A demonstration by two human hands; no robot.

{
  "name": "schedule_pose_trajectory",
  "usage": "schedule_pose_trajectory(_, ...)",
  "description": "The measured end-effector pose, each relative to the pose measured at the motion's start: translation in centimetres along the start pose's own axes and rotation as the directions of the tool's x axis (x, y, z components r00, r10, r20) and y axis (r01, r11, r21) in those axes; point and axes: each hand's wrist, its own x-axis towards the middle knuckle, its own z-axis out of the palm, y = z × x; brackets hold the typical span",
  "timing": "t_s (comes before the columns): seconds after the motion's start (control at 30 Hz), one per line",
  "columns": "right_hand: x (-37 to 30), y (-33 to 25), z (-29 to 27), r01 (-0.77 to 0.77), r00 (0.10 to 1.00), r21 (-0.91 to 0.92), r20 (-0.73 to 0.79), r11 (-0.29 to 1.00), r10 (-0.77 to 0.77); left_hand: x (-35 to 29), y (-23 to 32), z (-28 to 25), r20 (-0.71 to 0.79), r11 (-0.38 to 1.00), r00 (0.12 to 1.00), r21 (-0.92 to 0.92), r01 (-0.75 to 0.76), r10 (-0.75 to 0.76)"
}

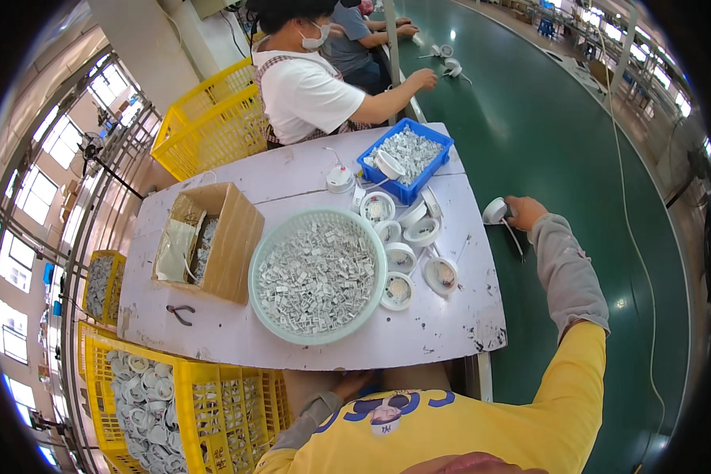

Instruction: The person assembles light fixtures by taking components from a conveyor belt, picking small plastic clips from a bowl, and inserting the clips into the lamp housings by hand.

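My right hand [527, 212] reaches out over the green conveyor belt. Its fingers are closed on the rim of a white round lamp housing [494, 210] with a white cable hanging from it. My left hand [352, 385] is low by my lap at the table's front edge, its fingers hidden. Several similar round housings [400, 257] lie in a cluster on the white table, some showing circuit parts inside. Beside them stands a pale green round basket [254, 296] full of small white connector pieces. A blue bin [408, 192] behind holds more pieces, with a housing on top.
A cardboard box [241, 245] and dark pliers [181, 314] are on the table's left. Yellow crates [183, 395] of white parts stand at lower left; another crate [205, 107] is behind. A masked co-worker [308, 95] sits beyond, arm toward the belt [577, 182], which carries more housings [450, 68].
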Motion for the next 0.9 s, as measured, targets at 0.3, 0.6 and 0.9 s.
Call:
schedule_pose_trajectory(0.3,-1.5,-2.1,-0.9,0.069,0.998,0.082,-0.015,0.994,-0.068,0.7,-0.2,0.2,-0.04,0.998,0.999,-0.06,0.026,-0.028)
schedule_pose_trajectory(0.6,-4.3,-6.5,-5.8,0.194,0.951,-0.009,-0.244,0.981,-0.191,1.0,-2.4,1.2,-0.037,0.998,0.998,0.049,-0.047,0.048)
schedule_pose_trajectory(0.9,-3.5,-18.2,-8.8,0.538,0.706,-0.182,-0.435,0.823,-0.559,0.0,-1.7,1.6,-0.129,0.984,0.976,0.039,-0.173,0.176)
